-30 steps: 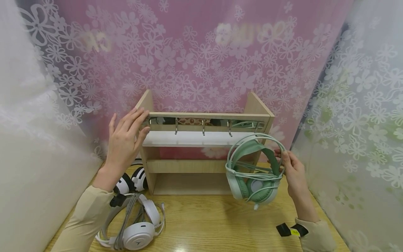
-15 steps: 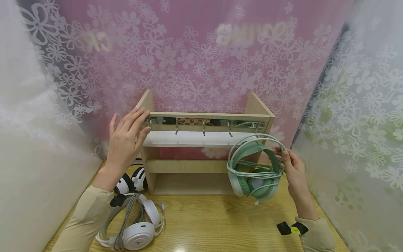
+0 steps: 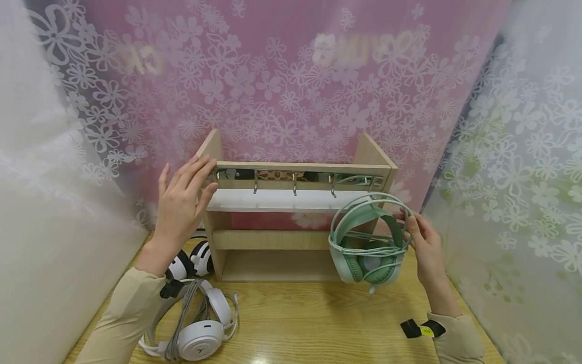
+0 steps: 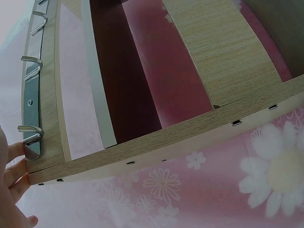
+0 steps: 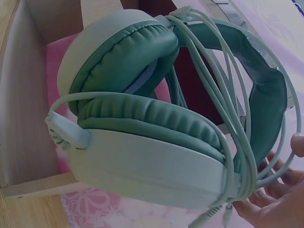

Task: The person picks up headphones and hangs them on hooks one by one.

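My right hand holds a pair of mint-green headphones by the right side of the headband, thumb in front and fingers behind. Its cable is wound round the ear cups, which hang downward. The headband's top overlaps the rightmost hook of the wooden rack. In the right wrist view the green ear pads fill the middle, with my fingers at the lower right by the cable loops. My left hand rests with extended fingers on the rack's upper left corner, beside the end hook.
A row of metal hooks runs along the rack's top board. White headphones with a bundled grey cable lie on the wooden table at front left. Black-and-white headphones sit behind them, against the rack's left side. Patterned curtains enclose the space.
The green headphones have risen slightly and shifted a little to the right in my right hand's hold. My left hand stays on the rack's corner.
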Demonstrator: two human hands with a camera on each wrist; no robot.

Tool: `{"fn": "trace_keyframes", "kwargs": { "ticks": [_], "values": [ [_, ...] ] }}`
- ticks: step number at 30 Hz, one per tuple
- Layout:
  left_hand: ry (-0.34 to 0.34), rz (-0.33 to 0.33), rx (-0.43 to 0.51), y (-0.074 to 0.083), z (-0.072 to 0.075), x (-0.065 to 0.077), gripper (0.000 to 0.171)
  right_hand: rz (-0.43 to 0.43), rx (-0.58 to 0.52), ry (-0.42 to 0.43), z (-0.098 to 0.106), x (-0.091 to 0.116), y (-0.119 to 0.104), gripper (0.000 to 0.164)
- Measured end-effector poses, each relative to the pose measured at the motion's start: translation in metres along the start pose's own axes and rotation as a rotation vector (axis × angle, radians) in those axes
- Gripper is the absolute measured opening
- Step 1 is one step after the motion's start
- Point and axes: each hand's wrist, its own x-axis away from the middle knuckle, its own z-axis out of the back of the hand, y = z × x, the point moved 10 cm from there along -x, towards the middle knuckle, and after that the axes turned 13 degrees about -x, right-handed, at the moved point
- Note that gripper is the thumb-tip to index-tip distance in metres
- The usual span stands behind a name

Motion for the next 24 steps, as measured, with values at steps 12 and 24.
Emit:
{"fn": "trace_keyframes", "kwargs": {
  "ticks": [12, 24],
  "values": [
    [0.008, 0.004, 0.007, 0.0, 0.001, -0.001, 0.052, -0.002, -0.071, 0.021, 0.007, 0.0, -0.004, 0.036],
    [0.014, 0.004, 0.006, 0.001, 0.001, 0.0, 0.051, 0.08, -0.091, -0.005, 0.006, -0.003, -0.024, 0.04]
  ]
}}
